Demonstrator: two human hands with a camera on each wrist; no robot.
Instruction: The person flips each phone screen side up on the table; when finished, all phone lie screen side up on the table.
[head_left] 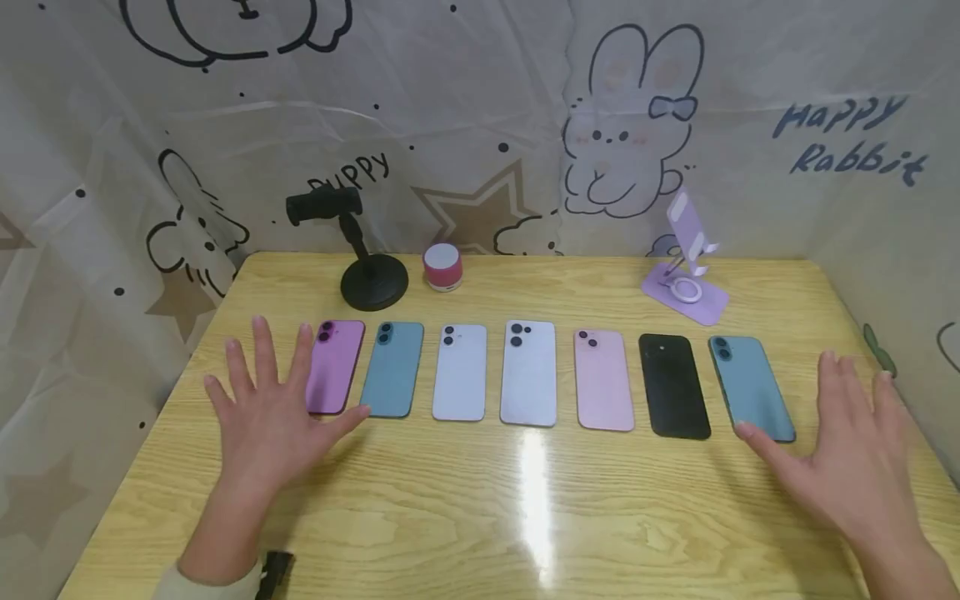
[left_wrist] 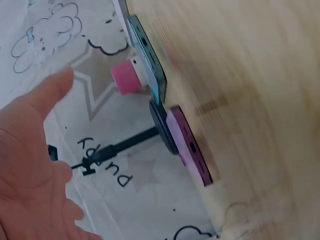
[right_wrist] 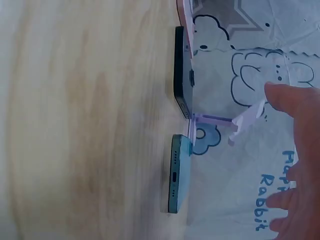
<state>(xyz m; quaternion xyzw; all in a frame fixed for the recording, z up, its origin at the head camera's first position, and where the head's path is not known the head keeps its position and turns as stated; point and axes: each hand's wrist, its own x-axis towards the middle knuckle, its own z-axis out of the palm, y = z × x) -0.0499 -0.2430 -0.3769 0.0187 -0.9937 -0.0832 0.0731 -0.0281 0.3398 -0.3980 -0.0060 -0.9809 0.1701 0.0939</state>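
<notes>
Several smartphones lie in a row across the wooden table. From the left in the head view come a magenta phone (head_left: 335, 367), a teal phone (head_left: 393, 369), a white phone (head_left: 460, 372), a larger white phone (head_left: 528, 373), a pink phone (head_left: 604, 381), a black phone (head_left: 675, 387) and another teal phone (head_left: 752, 388). My left hand (head_left: 273, 425) hovers with spread fingers beside the magenta phone, its thumb over the first teal phone's lower edge. My right hand (head_left: 855, 450), fingers straight, is held by the rightmost teal phone, thumb near its lower corner. Both hands hold nothing.
Behind the row stand a black stand (head_left: 373, 282) with a tilted head, a small pink and white cylinder (head_left: 442, 267), and a lilac phone holder (head_left: 685, 292). A printed cloth (head_left: 480, 125) hangs around the table (head_left: 420, 517). A black object (head_left: 276, 573) shows at my left wrist.
</notes>
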